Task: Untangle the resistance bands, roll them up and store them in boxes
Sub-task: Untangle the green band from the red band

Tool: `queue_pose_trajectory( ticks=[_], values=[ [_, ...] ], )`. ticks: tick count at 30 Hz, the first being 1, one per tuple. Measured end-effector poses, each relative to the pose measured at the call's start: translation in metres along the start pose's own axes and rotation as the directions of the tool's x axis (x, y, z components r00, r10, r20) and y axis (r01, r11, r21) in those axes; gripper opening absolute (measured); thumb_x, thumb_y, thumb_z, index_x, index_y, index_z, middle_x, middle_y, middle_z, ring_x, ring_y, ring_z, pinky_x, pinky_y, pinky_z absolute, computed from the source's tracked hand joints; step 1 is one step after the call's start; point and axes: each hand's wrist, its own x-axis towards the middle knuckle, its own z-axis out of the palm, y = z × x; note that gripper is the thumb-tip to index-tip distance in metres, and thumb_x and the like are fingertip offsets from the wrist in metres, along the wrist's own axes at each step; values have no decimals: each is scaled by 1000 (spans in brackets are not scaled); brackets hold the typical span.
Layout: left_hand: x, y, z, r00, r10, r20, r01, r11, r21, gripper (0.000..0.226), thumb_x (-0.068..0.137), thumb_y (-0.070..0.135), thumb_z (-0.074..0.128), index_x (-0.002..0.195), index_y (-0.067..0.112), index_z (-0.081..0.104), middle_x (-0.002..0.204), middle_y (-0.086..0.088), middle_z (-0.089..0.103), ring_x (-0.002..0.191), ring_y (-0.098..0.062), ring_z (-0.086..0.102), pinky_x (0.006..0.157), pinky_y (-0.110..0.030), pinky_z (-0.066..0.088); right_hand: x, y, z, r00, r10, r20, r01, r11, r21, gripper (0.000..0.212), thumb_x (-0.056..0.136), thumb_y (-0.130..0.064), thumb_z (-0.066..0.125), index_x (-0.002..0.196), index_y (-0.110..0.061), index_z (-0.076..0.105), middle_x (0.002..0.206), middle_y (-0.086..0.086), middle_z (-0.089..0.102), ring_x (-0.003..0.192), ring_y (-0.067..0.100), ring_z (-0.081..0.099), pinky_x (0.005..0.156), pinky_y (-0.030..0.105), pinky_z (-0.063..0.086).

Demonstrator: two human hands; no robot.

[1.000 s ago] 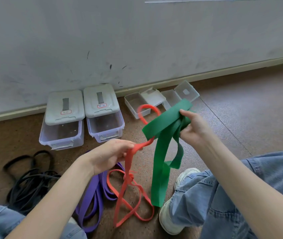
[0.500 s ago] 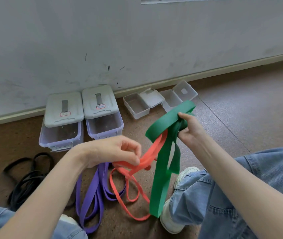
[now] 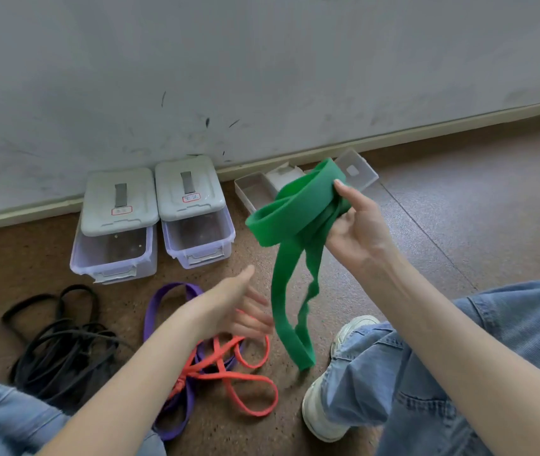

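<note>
Right hand [image 3: 357, 222] grips the green resistance band [image 3: 290, 222] bunched at chest height, loop hanging to just above the floor. Left hand [image 3: 239, 307] spread wide, fingers blurred, holding nothing, above the orange band [image 3: 245, 386], which lies on the floor across the purple band [image 3: 166, 297]. Black bands [image 3: 58, 347] piled left. Two lidded storage boxes [image 3: 196, 238] and small open boxes [image 3: 255, 192] by the wall.

Pretty bright, soft daylight all over, no harsh glare anywhere. Shadows are faint, just a bit of dark under the black bands [image 3: 61, 340] at lower left and around the white shoe [image 3: 328, 406]. The left hand [image 3: 235, 311] near the middle is smeared with motion blur, fingers especially. Wide-angle lens bends the baseboard [image 3: 426, 133] toward the right edge. Everything else looks reasonably sharp.
</note>
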Motion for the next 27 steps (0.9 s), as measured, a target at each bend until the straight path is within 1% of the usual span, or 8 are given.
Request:
queue_pose_trajectory(
  ticks=[3, 8, 11, 14, 18, 21, 23, 27],
  values=[
    [11, -5, 9, 968, 12, 250, 116, 864, -490, 76, 93, 64, 17, 119, -1, 48, 114, -30, 62, 105, -39, 62, 87, -54, 44, -7, -2, 8, 986, 91, 138, -94, 995, 16, 23, 88, -11, 50, 84, 1, 69, 74, 13, 70, 64, 22, 69, 59, 30, 57],
    [29, 47, 17, 947, 268, 175, -22, 600, -800, 29, 98, 29, 40, 103, 8, 60, 93, -14, 68, 93, -25, 59, 88, -38, 46, -8, 0, 4, 966, 247, 80, -236, 964, -122, 15, 88, -10, 51, 97, -1, 59, 71, 8, 65, 58, 14, 65, 63, 24, 57],
    [44, 73, 22, 936, 306, 176, -101, 710, -697, 22, 97, 20, 43, 107, 10, 60, 100, -7, 65, 92, -18, 61, 86, -28, 51, -1, -12, -2, 962, 267, 61, -259, 960, -108, 28, 82, -10, 54, 108, -1, 55, 81, 8, 60, 61, 12, 63, 68, 21, 54],
    [66, 69, 22, 960, 262, 102, -141, 762, -632, 30, 95, 9, 45, 124, 4, 52, 117, -13, 59, 102, -24, 59, 99, -33, 44, 6, -22, -12, 956, 287, 66, -279, 954, -105, 25, 75, -11, 56, 96, 2, 60, 85, 10, 57, 58, 12, 64, 59, 22, 56],
    [103, 11, 31, 998, 16, 65, 22, 844, -536, 31, 96, 14, 47, 123, 2, 53, 114, -20, 58, 99, -28, 54, 102, -40, 39, 26, 8, -52, 888, 408, -212, -448, 872, -197, 18, 82, -10, 53, 93, 3, 61, 77, 13, 63, 54, 19, 65, 52, 26, 55],
    [121, -38, 31, 978, -209, 0, 201, 936, -288, 21, 94, 21, 51, 96, 1, 58, 82, -15, 64, 70, -23, 60, 62, -27, 50, 52, 47, -89, 777, 420, -468, -596, 730, -334, 20, 87, -13, 52, 101, -1, 59, 86, 14, 65, 68, 24, 63, 66, 31, 54],
    [133, -54, 19, 963, -253, -91, 250, 967, -45, 21, 94, 21, 49, 90, 1, 51, 72, -12, 56, 52, -19, 53, 44, -19, 36, 71, 69, -107, 747, 345, -568, -637, 617, -463, 22, 85, -11, 56, 106, -5, 59, 95, 14, 63, 76, 26, 60, 72, 33, 50],
    [167, -57, -7, 960, -175, -218, 158, 983, -96, 29, 97, 22, 43, 121, 7, 49, 113, -11, 55, 92, -25, 56, 74, -29, 44, 104, 92, -138, 922, 65, -381, -369, 439, -819, 22, 84, -7, 59, 102, -19, 57, 106, 11, 65, 95, 27, 62, 81, 38, 53]
  ],
)
